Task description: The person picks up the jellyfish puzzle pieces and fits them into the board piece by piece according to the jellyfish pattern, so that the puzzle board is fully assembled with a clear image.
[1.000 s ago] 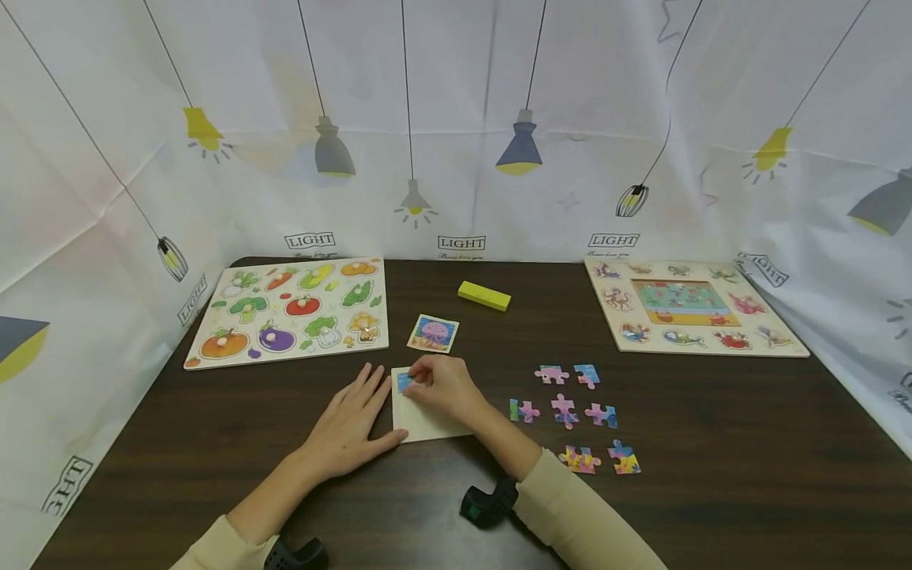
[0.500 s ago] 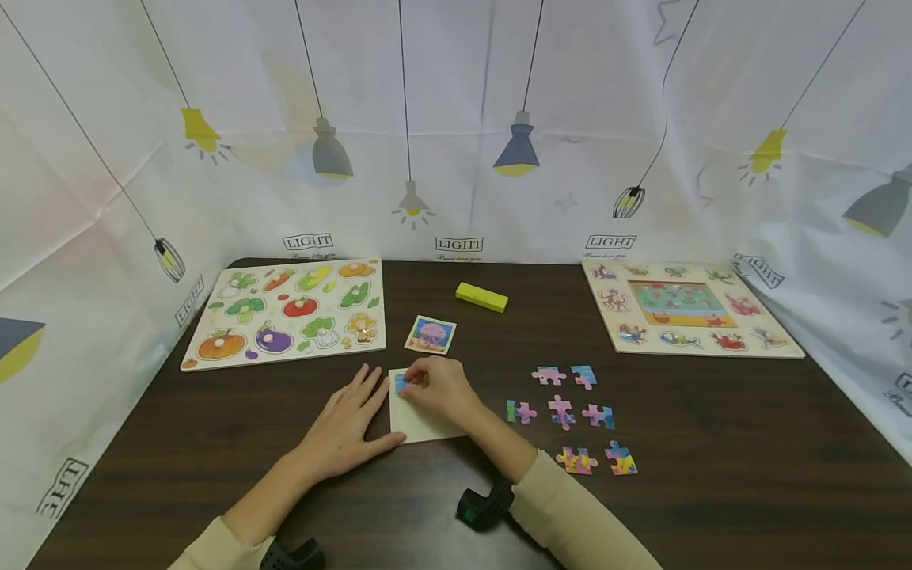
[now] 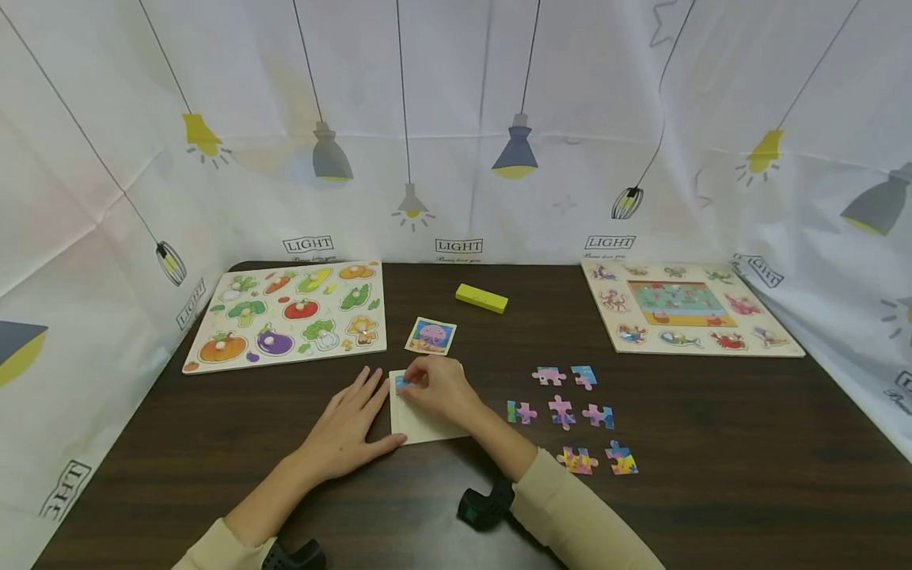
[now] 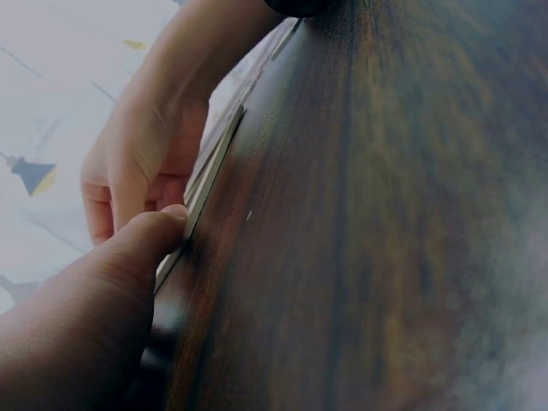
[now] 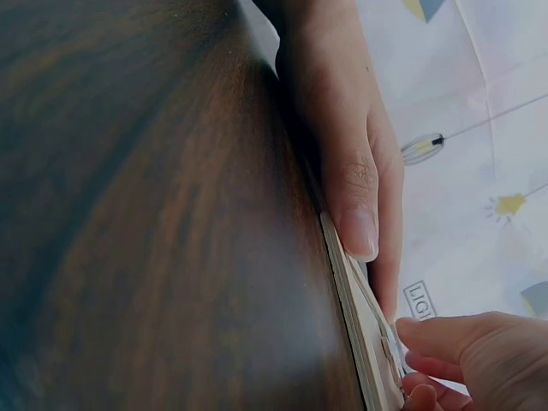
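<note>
A pale square tray (image 3: 422,423) lies on the table in front of the person. My left hand (image 3: 347,431) rests flat at its left side, fingers extended, the thumb touching the lower left edge. With thumb and fingertips, my right hand (image 3: 443,389) pinches a blue puzzle piece (image 3: 401,382) at the tray's upper left corner; the fingers partly cover it. In the right wrist view the tray's edge (image 5: 349,304) runs between both hands. Several loose pieces, among them a pink one (image 3: 561,412), lie to the right. Behind the tray is a small picture card (image 3: 431,336) with a pink figure.
A vegetable puzzle board (image 3: 242,348) lies at the back left, and a sea-animal board (image 3: 606,317) at the back right. The yellow block (image 3: 482,298) sits behind the picture card. A white cloth with printed lamps hangs behind the dark table (image 3: 712,459).
</note>
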{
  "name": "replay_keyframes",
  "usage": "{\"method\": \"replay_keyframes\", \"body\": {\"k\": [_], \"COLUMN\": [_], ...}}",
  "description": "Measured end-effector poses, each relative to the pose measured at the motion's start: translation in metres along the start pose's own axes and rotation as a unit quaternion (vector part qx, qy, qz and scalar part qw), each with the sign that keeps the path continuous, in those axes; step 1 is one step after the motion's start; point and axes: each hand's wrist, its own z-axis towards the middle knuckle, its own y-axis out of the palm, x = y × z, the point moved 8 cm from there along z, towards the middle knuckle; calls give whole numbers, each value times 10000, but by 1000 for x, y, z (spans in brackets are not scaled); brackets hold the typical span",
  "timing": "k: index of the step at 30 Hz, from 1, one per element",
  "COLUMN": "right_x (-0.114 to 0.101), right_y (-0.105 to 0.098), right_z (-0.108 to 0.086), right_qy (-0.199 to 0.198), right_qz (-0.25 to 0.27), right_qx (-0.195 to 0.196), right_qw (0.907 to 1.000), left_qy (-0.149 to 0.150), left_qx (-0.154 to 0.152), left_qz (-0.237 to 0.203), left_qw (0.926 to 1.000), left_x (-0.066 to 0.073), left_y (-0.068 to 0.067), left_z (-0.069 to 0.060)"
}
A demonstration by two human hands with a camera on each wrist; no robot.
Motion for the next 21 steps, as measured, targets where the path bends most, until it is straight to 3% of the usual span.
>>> {"method": "replay_keyframes", "body": {"k": [5,10,21], "right_x": [-3,-4,18], "right_y": [-3,-18,-55], "right_z": [-3,-7,-22], "right_qy": [-166,-258,-101], "right_qz": [67,14,-214], "right_qx": [-188,-210,-25], "right_qw": [9997,9994,9997], "left_qy": [-48,-70,14], "left_qx": [-107,7,121], "left_qz": [-28,-116,-118], "left_qw": [9999,9999,9999], "left_x": [0,0,1], "left_y": [4,3,-1], "left_z": [-1,1,2]}}
